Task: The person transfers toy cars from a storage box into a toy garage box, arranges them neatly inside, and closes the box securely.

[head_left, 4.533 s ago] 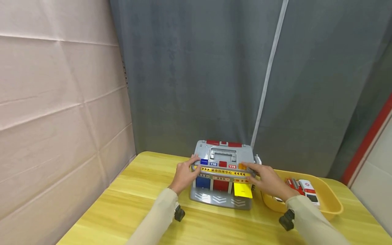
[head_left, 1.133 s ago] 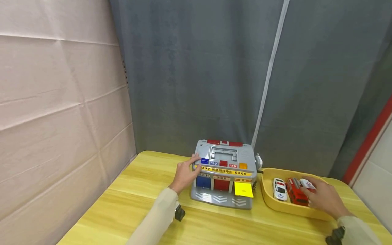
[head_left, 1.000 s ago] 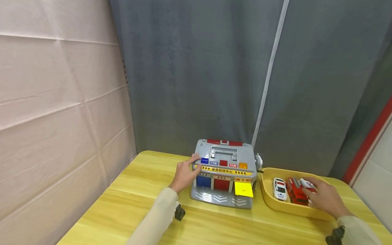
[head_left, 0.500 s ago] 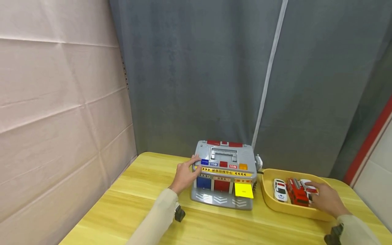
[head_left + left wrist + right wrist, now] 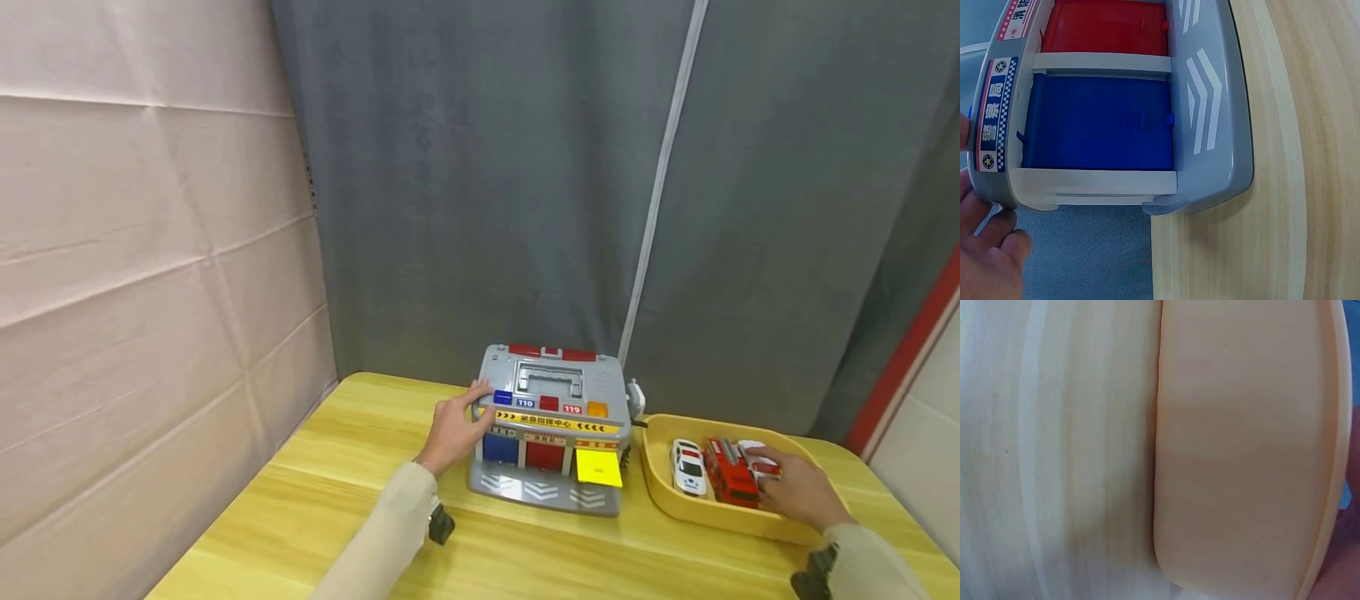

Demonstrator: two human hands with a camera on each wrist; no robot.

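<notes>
A grey toy rescue station (image 5: 551,375) stands on the table, its yellow door (image 5: 598,467) raised, its blue door (image 5: 500,448) and red door (image 5: 544,455) down. My left hand (image 5: 452,429) grips the roof's left front corner, also seen in the left wrist view. On the right, my right hand (image 5: 802,487) reaches into a yellow tray (image 5: 720,512) and holds a white-and-red toy ambulance (image 5: 756,457), partly hidden by the fingers. Beside it lie a red toy fire engine (image 5: 731,477) and a white toy police car (image 5: 687,467). In the right wrist view the tray's wall hides most of the hand.
A wooden table (image 5: 360,450) carries everything. Behind it hangs a grey curtain (image 5: 480,208), and a pale cloth wall (image 5: 150,275) borders the left side. A small grey-white part (image 5: 635,398) sticks out from the station's right side.
My right hand has left the station's right corner, moved right into the tray and taken hold of the ambulance, which has turned a little. My left hand has stayed on the station.
</notes>
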